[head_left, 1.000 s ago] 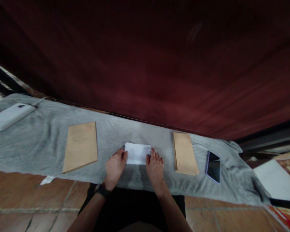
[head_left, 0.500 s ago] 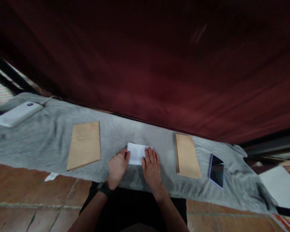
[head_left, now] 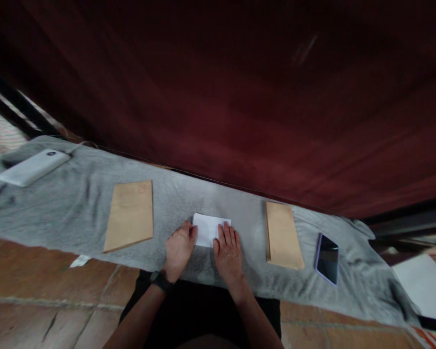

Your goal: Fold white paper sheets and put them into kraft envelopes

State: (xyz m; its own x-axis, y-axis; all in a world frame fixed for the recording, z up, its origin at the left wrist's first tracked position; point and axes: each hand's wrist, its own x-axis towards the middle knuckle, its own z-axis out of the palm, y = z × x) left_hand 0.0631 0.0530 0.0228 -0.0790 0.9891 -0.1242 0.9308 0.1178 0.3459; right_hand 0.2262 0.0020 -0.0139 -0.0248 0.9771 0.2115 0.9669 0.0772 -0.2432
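A small white sheet of paper [head_left: 206, 230], apparently folded, lies flat on the grey cloth in front of me. My left hand [head_left: 179, 247], with a dark watch on its wrist, is curled at the paper's left edge, thumb along it and fingers closed there. Flat across the right end of the paper rests my right hand [head_left: 227, 252], its fingers stretched out. To the left is a stack of brown envelopes [head_left: 131, 215]. A narrower pile of brown envelopes [head_left: 283, 235] lies to the right of my right hand.
A phone with a purple edge [head_left: 327, 258] lies right of the envelopes. At the far left sits a white device [head_left: 34, 167] with a cable. The grey cloth [head_left: 174, 194] covers a long narrow surface against a dark red hanging fabric [head_left: 218, 106]. Tiled floor [head_left: 58, 281] shows below.
The view has shifted slightly. Both hands stay at the white paper in nearly the same pose, the right one still flat on it.
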